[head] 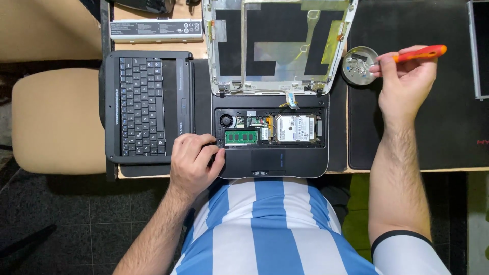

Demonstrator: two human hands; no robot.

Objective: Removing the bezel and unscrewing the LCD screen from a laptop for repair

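A small black laptop (270, 163) lies open in front of me, its keyboard removed so the green memory stick, fan and silver hard drive show. Its screen lid (224, 61) is stripped to the bare back panel. My left hand (193, 163) rests with curled fingers on the laptop's left front corner, holding it steady. My right hand (405, 81) grips a screwdriver with a red and orange handle (420, 53), its tip over a small round metal dish (359, 65) that holds screws.
The detached keyboard panel (147, 107) lies left of the laptop. A white battery pack (155, 29) sits behind it. A black mat (448, 117) covers the table's right part, with a panel at its far right edge (479, 51). A beige chair (56, 122) stands at left.
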